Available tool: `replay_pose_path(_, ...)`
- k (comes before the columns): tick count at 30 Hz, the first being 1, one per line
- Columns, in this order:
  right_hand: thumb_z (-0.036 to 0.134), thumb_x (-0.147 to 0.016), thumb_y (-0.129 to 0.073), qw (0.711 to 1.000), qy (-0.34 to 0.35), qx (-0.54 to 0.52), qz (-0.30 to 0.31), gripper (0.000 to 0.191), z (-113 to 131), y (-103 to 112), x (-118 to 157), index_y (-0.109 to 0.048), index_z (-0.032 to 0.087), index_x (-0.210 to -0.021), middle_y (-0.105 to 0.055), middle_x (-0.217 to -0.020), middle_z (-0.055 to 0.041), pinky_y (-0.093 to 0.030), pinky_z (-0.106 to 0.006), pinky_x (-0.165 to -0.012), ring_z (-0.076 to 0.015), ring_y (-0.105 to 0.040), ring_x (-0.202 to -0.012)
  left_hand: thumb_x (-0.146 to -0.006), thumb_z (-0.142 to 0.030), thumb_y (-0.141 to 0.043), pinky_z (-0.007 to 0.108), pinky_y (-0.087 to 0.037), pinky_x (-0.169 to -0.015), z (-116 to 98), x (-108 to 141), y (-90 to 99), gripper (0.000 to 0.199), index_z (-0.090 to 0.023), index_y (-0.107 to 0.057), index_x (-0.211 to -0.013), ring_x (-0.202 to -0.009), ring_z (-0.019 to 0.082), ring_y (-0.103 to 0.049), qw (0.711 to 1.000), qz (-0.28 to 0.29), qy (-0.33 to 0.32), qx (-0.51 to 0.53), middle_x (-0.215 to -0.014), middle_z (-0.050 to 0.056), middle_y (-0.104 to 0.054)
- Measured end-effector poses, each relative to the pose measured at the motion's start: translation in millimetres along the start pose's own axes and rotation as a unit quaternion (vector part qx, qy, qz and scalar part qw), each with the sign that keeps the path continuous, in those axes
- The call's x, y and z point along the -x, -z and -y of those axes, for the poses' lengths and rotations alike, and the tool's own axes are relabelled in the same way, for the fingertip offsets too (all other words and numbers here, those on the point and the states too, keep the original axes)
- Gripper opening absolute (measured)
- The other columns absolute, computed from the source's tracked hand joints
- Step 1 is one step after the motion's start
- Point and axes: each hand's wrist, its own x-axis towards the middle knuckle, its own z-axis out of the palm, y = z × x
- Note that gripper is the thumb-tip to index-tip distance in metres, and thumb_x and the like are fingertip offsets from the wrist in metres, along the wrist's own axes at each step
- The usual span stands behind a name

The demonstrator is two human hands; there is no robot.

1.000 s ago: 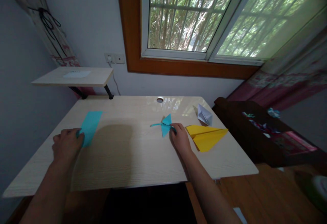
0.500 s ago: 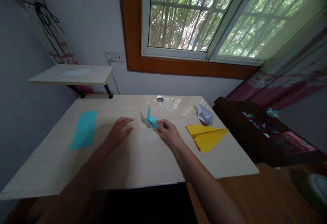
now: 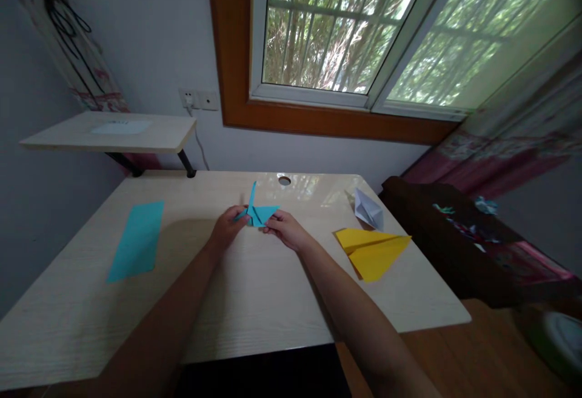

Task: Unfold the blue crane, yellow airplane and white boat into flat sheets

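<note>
Near the middle of the desk a folded blue paper figure (image 3: 258, 215) is held between my two hands, its thin pointed strip standing up on the left. My left hand (image 3: 227, 227) pinches its left end. On the other side, my right hand (image 3: 285, 228) has its fingers closed on the lower right part. Flat on the desk at the left lies a blue paper sheet (image 3: 137, 240). A yellow folded paper plane (image 3: 373, 252) rests to the right, with a white folded paper boat (image 3: 368, 209) just behind it.
The pale desk (image 3: 268, 301) has a round cable hole (image 3: 284, 180) near its back edge. A raised shelf (image 3: 150, 134) with a paper on it stands at the back left. Dark furniture (image 3: 422, 228) bearing small items is beyond the desk's right side.
My left hand has moved right and closed on the blue paper figure's left end. The figure has turned and shifted slightly left, with my right hand still on it. The view has shifted a little.
</note>
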Motion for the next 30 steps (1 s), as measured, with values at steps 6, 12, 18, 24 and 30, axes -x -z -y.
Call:
replay_pose_path(6,0.044,-0.064,-0.087,0.998,0.003,0.012,0.063,0.053,6.4,-3.8,-0.9,-0.068,0.021,-0.108,-0.071,-0.097,-0.0031,-0.056,-0.031,-0.078,-0.0163,-0.066,-0.083,-0.085,-0.047,-0.064,0.026,-0.044,-0.068,-0.3,3.4,3.4,0.028,-0.020,-0.062,-0.080,-0.070,0.015,-0.055,0.999,-0.030,0.030,-0.006,-0.072,-0.002,-0.060)
replay_pose_path(12,0.054,-0.082,-0.071,0.990,0.062,0.128,-0.026,0.036,-1.0,-6.3,4.1,-0.071,0.019,-0.087,-0.065,-0.078,0.0016,-0.047,-0.027,-0.068,-0.0153,-0.059,-0.071,-0.084,-0.044,-0.068,0.024,-0.040,-0.062,-3.3,6.5,-1.7,0.028,-0.019,-0.059,-0.073,-0.065,0.013,-0.050,0.999,0.007,0.036,0.005,-0.066,-0.004,-0.054)
replay_pose_path(18,0.049,-0.080,-0.074,0.984,0.086,0.121,-0.094,0.031,-3.7,4.0,0.8,-0.064,0.020,-0.080,-0.058,-0.072,0.0025,-0.039,-0.026,-0.062,-0.0143,-0.051,-0.066,-0.083,-0.045,-0.069,0.026,-0.044,-0.069,-1.5,4.9,-0.8,0.027,-0.019,-0.063,-0.076,-0.071,0.015,-0.056,0.998,0.013,0.051,0.043,-0.071,-0.002,-0.061)
replay_pose_path(24,0.049,-0.077,-0.076,0.985,0.083,0.105,-0.110,0.032,-1.5,4.7,2.3,-0.061,0.020,-0.076,-0.054,-0.068,0.0032,-0.037,-0.027,-0.060,-0.0139,-0.048,-0.063,-0.081,-0.046,-0.071,0.025,-0.042,-0.067,-3.6,3.9,-0.6,0.028,-0.019,-0.066,-0.077,-0.070,0.015,-0.054,0.998,-0.012,0.065,0.017,-0.072,-0.003,-0.061)
replay_pose_path(30,0.045,-0.077,-0.076,0.978,0.111,0.122,-0.126,0.033,7.5,0.2,4.8,-0.057,0.020,-0.069,-0.048,-0.064,0.0048,-0.034,-0.026,-0.058,-0.0124,-0.045,-0.061,-0.079,-0.050,-0.071,0.027,-0.045,-0.071,-4.3,2.7,0.3,0.031,-0.019,-0.070,-0.083,-0.077,0.017,-0.059,0.996,-0.036,0.080,-0.017,-0.078,-0.001,-0.067)
